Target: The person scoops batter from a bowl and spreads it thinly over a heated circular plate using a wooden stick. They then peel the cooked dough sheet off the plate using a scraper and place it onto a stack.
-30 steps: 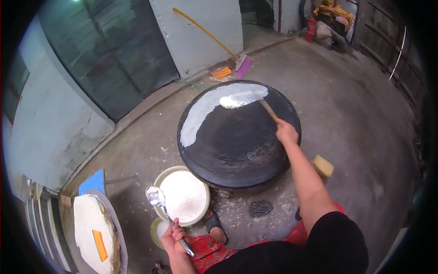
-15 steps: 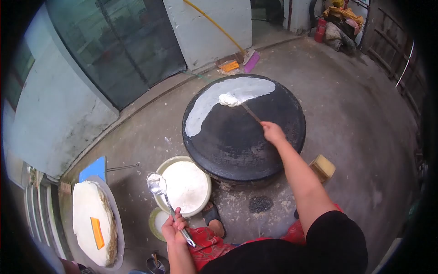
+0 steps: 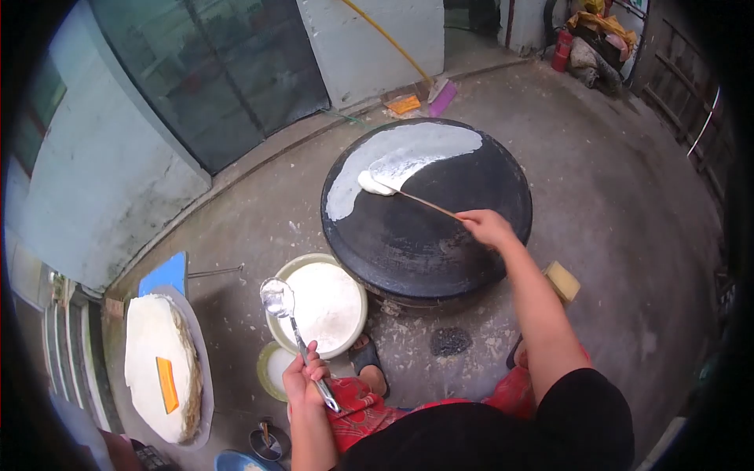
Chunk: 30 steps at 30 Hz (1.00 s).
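Observation:
My right hand (image 3: pixel 488 228) is closed round the thin handle of a spreader (image 3: pixel 430 205), reaching over a large round black griddle (image 3: pixel 432 255). At the spreader's far end, a lump of white batter (image 3: pixel 375 184) partly hides its head. A thin white layer (image 3: pixel 416 144) curves along the griddle's far and left side. My left hand (image 3: pixel 306 378) grips a metal ladle (image 3: pixel 278 299), whose batter-smeared bowl hangs above the left edge of a large basin (image 3: pixel 363 314) of white batter. A smaller green bowl (image 3: pixel 265 369) with white contents stands just below that basin.
At left, a stack of white flat sheets (image 3: pixel 153 345) bears an orange strip (image 3: pixel 167 385). A blue dustpan-like piece (image 3: pixel 162 273) lies beyond it. A yellow block (image 3: pixel 561 281) sits right of the griddle. A broom (image 3: pixel 441 96) leans at the wall; a blue basin (image 3: pixel 236 461) is at the bottom.
My right hand has swung the spreader so its end and the batter lump moved left and slightly nearer over the griddle. The ladle stays in my left hand. The view has shifted slightly.

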Available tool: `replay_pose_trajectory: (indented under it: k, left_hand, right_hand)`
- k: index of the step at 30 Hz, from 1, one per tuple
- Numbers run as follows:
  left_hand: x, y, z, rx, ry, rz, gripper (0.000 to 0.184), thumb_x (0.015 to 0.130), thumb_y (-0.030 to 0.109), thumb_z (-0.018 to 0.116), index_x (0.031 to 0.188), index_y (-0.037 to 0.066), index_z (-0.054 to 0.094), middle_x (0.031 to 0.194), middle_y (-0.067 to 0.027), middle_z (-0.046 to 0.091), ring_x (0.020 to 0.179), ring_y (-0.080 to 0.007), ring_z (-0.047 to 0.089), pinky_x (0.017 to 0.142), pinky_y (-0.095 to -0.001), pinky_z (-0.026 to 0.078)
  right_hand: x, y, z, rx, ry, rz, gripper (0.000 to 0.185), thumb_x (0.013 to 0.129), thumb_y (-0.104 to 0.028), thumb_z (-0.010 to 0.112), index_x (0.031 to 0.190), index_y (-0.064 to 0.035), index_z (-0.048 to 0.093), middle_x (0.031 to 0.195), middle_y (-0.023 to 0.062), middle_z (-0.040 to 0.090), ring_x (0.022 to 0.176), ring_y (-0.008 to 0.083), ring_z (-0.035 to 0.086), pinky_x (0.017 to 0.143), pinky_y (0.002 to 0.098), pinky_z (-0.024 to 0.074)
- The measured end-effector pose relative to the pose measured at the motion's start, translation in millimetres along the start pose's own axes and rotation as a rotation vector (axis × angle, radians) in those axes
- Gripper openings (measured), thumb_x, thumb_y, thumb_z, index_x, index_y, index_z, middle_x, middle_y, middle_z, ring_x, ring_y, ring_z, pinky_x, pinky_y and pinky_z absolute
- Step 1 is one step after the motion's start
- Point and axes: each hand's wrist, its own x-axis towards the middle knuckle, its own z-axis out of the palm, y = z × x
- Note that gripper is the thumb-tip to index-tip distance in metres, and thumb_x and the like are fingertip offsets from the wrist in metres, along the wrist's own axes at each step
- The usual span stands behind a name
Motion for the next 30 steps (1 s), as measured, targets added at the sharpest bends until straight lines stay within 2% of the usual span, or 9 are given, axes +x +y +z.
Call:
replay_pose_trajectory:
  k: [4, 8, 12, 13, 17, 20, 24, 26, 30]
  left_hand:
    - [2, 5, -11, 0.001, -0.050, -0.019, 0.033, 0.088, 0.018, 0.034, 0.105, -0.009, 0.044, 0.071, -0.0075, 0.046, 0.050, -0.0113, 0.037, 0.042, -0.0225, 0.033]
    - [1, 5, -8, 0.002, -0.046, -0.024, 0.033, 0.088, 0.018, 0.034, 0.105, -0.009, 0.044, 0.071, -0.0078, 0.047, 0.050, -0.0113, 0.037, 0.043, -0.0224, 0.033]
    - [0, 9, -9, -0.005, -0.062, -0.039, 0.033, 0.088, 0.018, 0.034, 0.104, -0.009, 0.044, 0.072, -0.0078, 0.047, 0.051, -0.0112, 0.037, 0.043, -0.0225, 0.033]
    - [0, 9, -10, 0.028, -0.055, -0.018, 0.032, 0.088, 0.017, 0.035, 0.105, -0.009, 0.044, 0.071, -0.0061, 0.046, 0.050, -0.0105, 0.038, 0.042, -0.0222, 0.033]
    - [1, 10, -13, 0.051, -0.054, -0.010, 0.033, 0.089, 0.018, 0.033, 0.105, -0.008, 0.043, 0.072, -0.0068, 0.045, 0.050, -0.0107, 0.037, 0.042, -0.0221, 0.033]
    - [-3, 9, -10, 0.051, -0.060, -0.019, 0.032, 0.089, 0.018, 0.033, 0.106, -0.008, 0.042, 0.072, -0.0062, 0.044, 0.051, -0.0107, 0.036, 0.042, -0.0219, 0.032]
    - [-4, 9, -12, 0.063, -0.075, -0.015, 0.032, 0.089, 0.018, 0.033, 0.106, -0.008, 0.042, 0.073, -0.0062, 0.044, 0.052, -0.0106, 0.037, 0.043, -0.0218, 0.032]
    - [-5, 9, -12, 0.088, -0.080, -0.004, 0.031, 0.089, 0.017, 0.033, 0.106, -0.008, 0.042, 0.073, -0.0062, 0.044, 0.052, -0.0105, 0.037, 0.043, -0.0218, 0.032]
    - [-9, 11, -11, 0.027, -0.089, -0.040, 0.031, 0.089, 0.017, 0.034, 0.106, -0.008, 0.041, 0.074, -0.0063, 0.044, 0.052, -0.0104, 0.036, 0.043, -0.0218, 0.032]
  right_hand:
    - [-2, 44, 20, 0.151, 0.433, 0.259, 0.026, 0.083, -0.019, 0.048, 0.105, -0.0157, 0.059, 0.101, 0.0091, 0.060, 0.093, 0.0231, 0.058, 0.080, 0.0306, 0.0430]
    - [-2, -14, 61, 0.053, 0.173, -0.024, 0.026, 0.082, -0.019, 0.049, 0.105, -0.0142, 0.059, 0.101, 0.0116, 0.059, 0.096, 0.0253, 0.056, 0.082, 0.0323, 0.0418]
    - [-20, -27, 31, 0.050, 0.068, -0.001, 0.025, 0.082, -0.021, 0.049, 0.105, -0.0170, 0.060, 0.098, 0.0104, 0.061, 0.092, 0.0243, 0.057, 0.080, 0.0322, 0.0427]
    - [-19, -20, 27, 0.021, 0.102, 0.087, 0.027, 0.082, -0.025, 0.049, 0.108, -0.0250, 0.058, 0.103, 0.0082, 0.058, 0.097, 0.0253, 0.055, 0.082, 0.0346, 0.0429]
    - [1, -16, 75, 0.025, 0.111, 0.000, 0.027, 0.082, -0.024, 0.049, 0.108, -0.0244, 0.057, 0.105, 0.0085, 0.058, 0.097, 0.0267, 0.054, 0.083, 0.0349, 0.0425]
    - [-19, -32, 56, -0.049, -0.002, -0.050, 0.026, 0.082, -0.024, 0.050, 0.107, -0.0227, 0.058, 0.101, 0.0078, 0.060, 0.093, 0.0261, 0.056, 0.082, 0.0338, 0.0426]
    - [-21, -13, 55, 0.078, 0.071, 0.062, 0.026, 0.082, -0.024, 0.049, 0.106, -0.0222, 0.059, 0.100, 0.0079, 0.060, 0.093, 0.0250, 0.057, 0.082, 0.0328, 0.0426]
    - [-12, -13, 88, 0.052, 0.117, -0.059, 0.026, 0.082, -0.024, 0.049, 0.106, -0.0226, 0.059, 0.100, 0.0079, 0.060, 0.093, 0.0249, 0.056, 0.081, 0.0333, 0.0428]
    - [-46, -52, 66, -0.135, 0.032, -0.090, 0.026, 0.081, -0.024, 0.051, 0.105, -0.0227, 0.059, 0.101, 0.0077, 0.059, 0.094, 0.0255, 0.055, 0.081, 0.0355, 0.0433]
